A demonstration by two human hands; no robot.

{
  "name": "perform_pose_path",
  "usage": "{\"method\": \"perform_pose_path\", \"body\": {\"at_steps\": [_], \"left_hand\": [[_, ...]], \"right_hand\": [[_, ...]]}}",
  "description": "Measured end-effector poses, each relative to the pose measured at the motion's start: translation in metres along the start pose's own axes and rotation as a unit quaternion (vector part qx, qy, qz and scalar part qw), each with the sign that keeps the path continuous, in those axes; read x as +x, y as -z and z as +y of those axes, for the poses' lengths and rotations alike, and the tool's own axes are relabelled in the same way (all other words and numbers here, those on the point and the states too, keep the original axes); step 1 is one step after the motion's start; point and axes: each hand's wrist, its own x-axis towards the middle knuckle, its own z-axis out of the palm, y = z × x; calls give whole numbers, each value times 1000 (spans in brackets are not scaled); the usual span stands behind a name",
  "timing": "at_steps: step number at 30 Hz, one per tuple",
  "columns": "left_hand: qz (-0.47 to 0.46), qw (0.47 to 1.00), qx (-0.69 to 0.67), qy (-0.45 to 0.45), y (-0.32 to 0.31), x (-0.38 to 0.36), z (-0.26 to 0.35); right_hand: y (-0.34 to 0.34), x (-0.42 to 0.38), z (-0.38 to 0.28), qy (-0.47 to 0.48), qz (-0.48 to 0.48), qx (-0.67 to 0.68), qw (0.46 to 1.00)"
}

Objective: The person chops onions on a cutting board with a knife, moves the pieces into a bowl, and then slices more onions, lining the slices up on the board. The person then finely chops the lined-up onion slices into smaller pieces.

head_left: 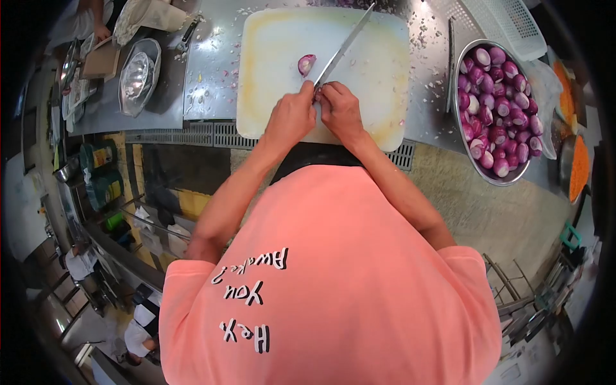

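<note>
My left hand point(293, 115) is closed round the handle of a long kitchen knife point(346, 50), whose blade slants up and right over the white cutting board point(378, 83). Close beside it, the fingers of my right hand point(341, 110) are pinched together at the heel of the blade. A small reddish bit, seemingly red onion, shows between them, mostly hidden by the fingers. A cut piece of red onion point(307, 64) lies on the board just beyond my left hand.
A steel bowl point(463, 151) full of peeled red onions point(497, 119) stands at the right, near a white perforated basket point(523, 29) and orange food in a bowl point(579, 163). Onion scraps litter the metal table point(427, 83). At left are a plastic-lined bowl point(139, 77) and another person's hand point(101, 32).
</note>
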Motion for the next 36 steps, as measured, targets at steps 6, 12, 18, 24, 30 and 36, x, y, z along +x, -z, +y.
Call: {"method": "perform_pose_path", "body": {"at_steps": [6,12,18,24,30,36], "left_hand": [[25,993,-83,86,53,-24,3],[41,984,-21,173,51,-40,-43],[61,976,-46,202,33,-53,-53],[99,976,-46,186,29,-56,-50],[91,975,-58,195,28,-55,-53],[97,978,-45,180,30,-54,-51]], "right_hand": [[4,4,-8,-68,-23,7,997],[-10,25,-34,-130,-113,-122,977],[23,79,44,-79,-34,-218,972],[85,141,112,-53,-7,-269,962],[8,104,36,64,-86,-114,988],[0,77,12,-27,-173,-95,980]]}}
